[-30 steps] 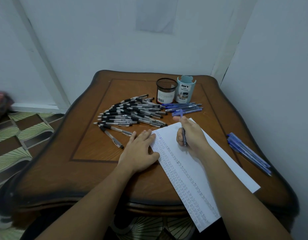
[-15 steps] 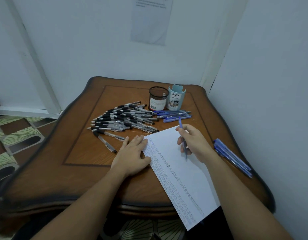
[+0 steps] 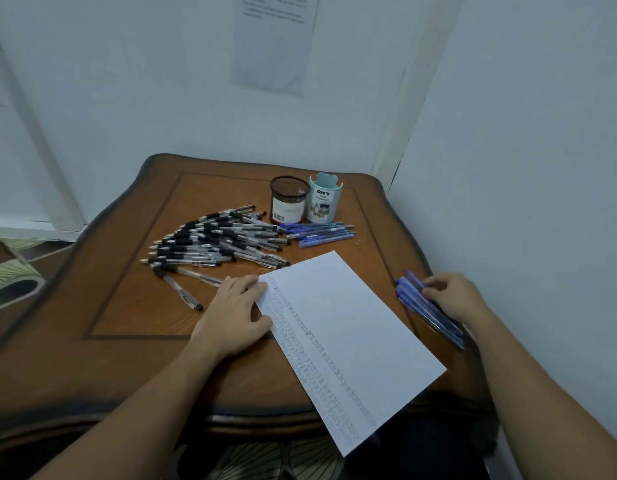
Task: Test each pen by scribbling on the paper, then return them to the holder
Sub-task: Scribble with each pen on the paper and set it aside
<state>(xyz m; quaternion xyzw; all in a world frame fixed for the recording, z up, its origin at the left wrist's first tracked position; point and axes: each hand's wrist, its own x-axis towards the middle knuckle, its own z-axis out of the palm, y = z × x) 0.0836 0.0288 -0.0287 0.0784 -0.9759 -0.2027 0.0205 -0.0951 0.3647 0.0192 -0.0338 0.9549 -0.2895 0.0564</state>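
A white paper (image 3: 352, 323) with rows of scribbles down its left side lies slanted on the wooden table (image 3: 127, 306). My left hand (image 3: 234, 313) rests flat on the paper's upper left edge. My right hand (image 3: 456, 296) is at the table's right edge, its fingers curled on a blue pen in a small pile of blue pens (image 3: 425, 310). A black mesh holder (image 3: 289, 199) and a light blue holder (image 3: 323, 199) stand side by side at the back. I cannot see any pens inside them.
A big heap of black-grip pens (image 3: 217, 240) spreads left of the holders, and two strays lie near my left hand. More blue pens (image 3: 321, 232) lie in front of the holders. Walls close in behind and to the right. Patterned floor shows at left.
My right hand has left the paper and carried the blue pen right to the blue pile at the table's edge. My left hand stays on the paper. The camera has tilted up.
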